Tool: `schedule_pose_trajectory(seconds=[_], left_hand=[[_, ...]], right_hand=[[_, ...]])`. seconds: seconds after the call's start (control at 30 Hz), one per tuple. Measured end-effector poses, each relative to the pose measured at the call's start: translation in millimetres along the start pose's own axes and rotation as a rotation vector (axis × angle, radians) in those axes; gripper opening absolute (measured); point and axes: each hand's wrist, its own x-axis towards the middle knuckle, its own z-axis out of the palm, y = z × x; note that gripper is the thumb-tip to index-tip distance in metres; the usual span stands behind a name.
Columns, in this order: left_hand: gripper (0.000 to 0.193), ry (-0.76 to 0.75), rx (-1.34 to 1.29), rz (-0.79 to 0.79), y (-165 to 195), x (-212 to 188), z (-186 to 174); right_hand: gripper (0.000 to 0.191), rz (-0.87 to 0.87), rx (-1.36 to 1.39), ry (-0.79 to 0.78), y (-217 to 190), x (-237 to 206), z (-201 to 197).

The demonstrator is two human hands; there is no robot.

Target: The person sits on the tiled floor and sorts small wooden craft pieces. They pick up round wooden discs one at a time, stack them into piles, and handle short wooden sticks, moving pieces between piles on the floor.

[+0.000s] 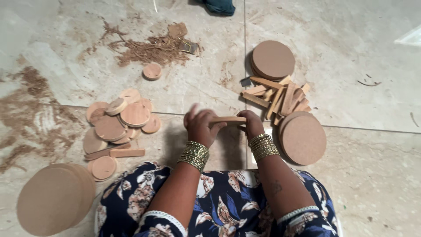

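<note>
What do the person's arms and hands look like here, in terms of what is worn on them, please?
Both hands are bare, without gloves. The left hand and right hand each have a thick stack of thin gold-coloured bangles at the wrist. The forearms are uncovered; short dark blue floral sleeves with a pale trimmed edge end near the elbows. A small dark mark shows on the right forearm.

I sat on a tiled floor (351,52) serving as workshop, amid sawdust (153,48), wooden discs (123,120) and sticks (280,96).
</note>
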Motion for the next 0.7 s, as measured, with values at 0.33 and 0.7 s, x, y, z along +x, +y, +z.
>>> schedule_pose_trajectory(seconds=[0.33, 0.7], left_hand=[[0.068, 0.143, -1.389, -1.001, -40.0, -1.7, 38.9], [0.063, -0.428, -0.758, -0.615, 9.0, -18.1, 30.3]], right_hand=[[0.051, -0.216, -0.485, -0.316, 20.6, -42.5, 83.3], [0.059, -0.337, -0.105, 0.065, 27.8, 0.2, 52.2]])
